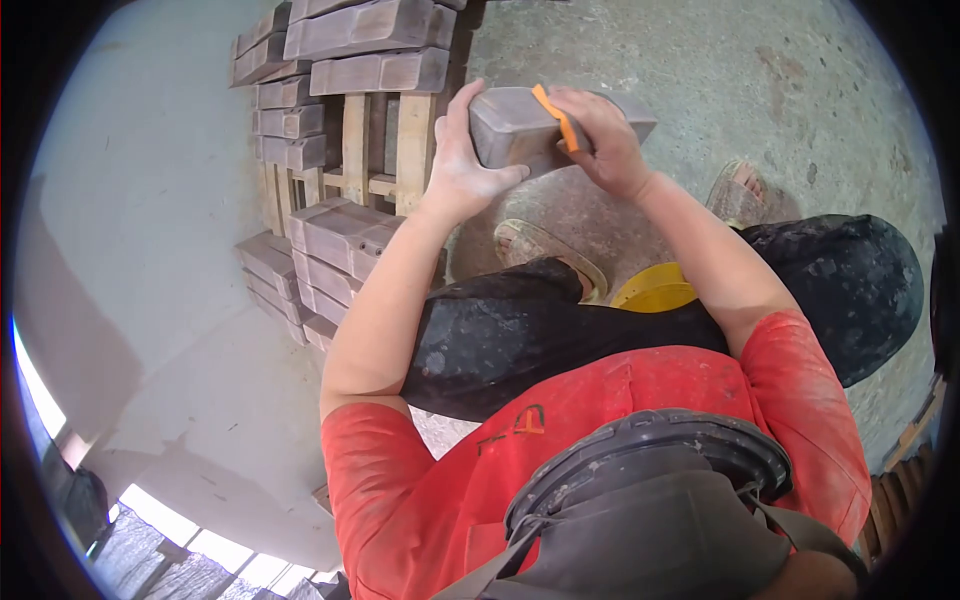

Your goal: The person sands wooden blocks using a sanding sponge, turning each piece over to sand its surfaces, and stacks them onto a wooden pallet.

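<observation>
A grey-brown block point(505, 128) with smooth rounded edges is held up in front of me, above the floor. My left hand point(464, 168) grips its left end, with the thumb along the near side and fingers over the far side. Across the top and near side of the block, my right hand point(612, 145) presses a bent orange piece of sandpaper point(557, 112). The fingers are closed around it, hiding part of it. The block's right end shows beyond that hand.
Similar blocks point(370, 28) are stacked on a wooden pallet point(414, 150) to the left, with more blocks point(335, 235) nearer me. A yellow bucket-like object point(655, 290) sits between my legs. My sandalled feet rest on the concrete floor point(690, 60); a pale wall point(150, 200) stands at left.
</observation>
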A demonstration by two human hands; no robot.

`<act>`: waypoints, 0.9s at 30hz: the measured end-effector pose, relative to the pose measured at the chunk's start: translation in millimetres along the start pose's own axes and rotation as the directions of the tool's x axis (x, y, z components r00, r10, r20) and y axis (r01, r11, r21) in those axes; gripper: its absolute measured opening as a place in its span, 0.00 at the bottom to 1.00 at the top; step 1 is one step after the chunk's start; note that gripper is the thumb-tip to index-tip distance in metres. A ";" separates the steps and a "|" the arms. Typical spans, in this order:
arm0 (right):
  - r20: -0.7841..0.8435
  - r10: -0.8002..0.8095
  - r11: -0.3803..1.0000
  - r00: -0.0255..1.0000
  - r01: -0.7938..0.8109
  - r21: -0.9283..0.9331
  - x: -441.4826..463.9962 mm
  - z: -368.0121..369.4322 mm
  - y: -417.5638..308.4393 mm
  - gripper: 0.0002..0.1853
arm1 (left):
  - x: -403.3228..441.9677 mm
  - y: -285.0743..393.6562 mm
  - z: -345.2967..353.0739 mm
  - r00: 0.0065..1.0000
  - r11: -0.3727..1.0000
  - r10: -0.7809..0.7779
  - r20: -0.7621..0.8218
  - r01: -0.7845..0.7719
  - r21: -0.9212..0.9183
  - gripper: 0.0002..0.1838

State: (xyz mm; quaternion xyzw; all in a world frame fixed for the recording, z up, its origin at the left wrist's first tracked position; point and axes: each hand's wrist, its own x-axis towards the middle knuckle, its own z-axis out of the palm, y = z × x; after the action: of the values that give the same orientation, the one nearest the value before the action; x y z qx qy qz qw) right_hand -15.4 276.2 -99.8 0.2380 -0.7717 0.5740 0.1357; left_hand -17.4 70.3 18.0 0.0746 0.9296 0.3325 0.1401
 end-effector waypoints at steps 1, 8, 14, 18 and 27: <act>-0.049 0.041 0.999 0.998 -0.040 0.022 -0.8 2.0 -2.3 0.26 | 0.1 -1.5 -0.5 1.000 1.000 0.017 0.025 -0.016 -0.019 0.59; 0.080 -0.146 0.989 0.986 0.143 0.049 15.6 -1.2 -39.8 0.32 | -4.0 -9.1 -1.4 0.991 0.985 0.132 -0.010 -0.130 0.116 0.59; 0.106 -0.248 0.963 0.963 0.257 -0.081 5.7 6.2 -19.9 0.35 | -4.6 -12.8 -0.6 0.996 0.986 0.085 -0.017 -0.082 0.147 0.59; 0.065 -0.079 0.929 0.995 0.097 -0.357 5.7 10.5 -14.3 0.36 | 1.8 -27.9 4.3 0.981 0.983 -0.183 -0.058 0.181 -0.038 0.60; 0.027 0.251 0.951 0.968 -0.242 -0.191 0.6 24.8 52.4 0.32 | 0.1 6.5 -12.2 0.856 0.723 -0.485 0.181 0.508 -0.469 0.50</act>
State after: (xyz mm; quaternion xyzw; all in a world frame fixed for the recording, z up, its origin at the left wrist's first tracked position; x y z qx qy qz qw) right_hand -41.8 264.4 -150.1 0.1407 -0.8489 0.5053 0.0649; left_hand -21.0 68.0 31.1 -0.2082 0.7931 0.5102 0.2596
